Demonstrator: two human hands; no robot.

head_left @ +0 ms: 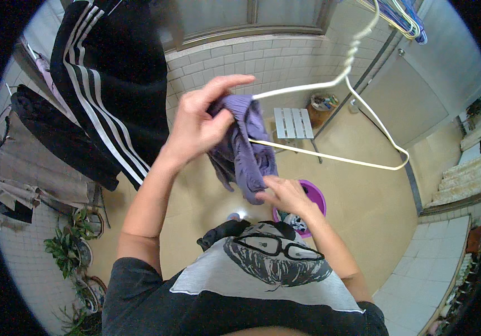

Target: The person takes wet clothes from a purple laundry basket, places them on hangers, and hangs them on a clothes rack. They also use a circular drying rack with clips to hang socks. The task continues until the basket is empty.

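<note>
A white wire hanger (328,158) hangs in front of me, its twisted neck rising at the upper right. Its left end runs into a purple garment (244,147) with a ribbed, gathered edge, draped around that end. My left hand (202,117) grips the garment's upper edge between thumb and fingers, with the index finger stretched out over the hanger. My right hand (286,193) is at the garment's lower right edge, its fingertips touching or pinching the cloth. Beneath the right hand, a purple basin (317,197) on the floor holds clothes.
Black trousers with white stripes (114,84) hang close on the left, beside other hanging clothes (47,155). A slatted stool (293,123) stands ahead near a bin (322,110). Spare hangers (408,25) hang upper right. Potted plants (66,248) line the lower left.
</note>
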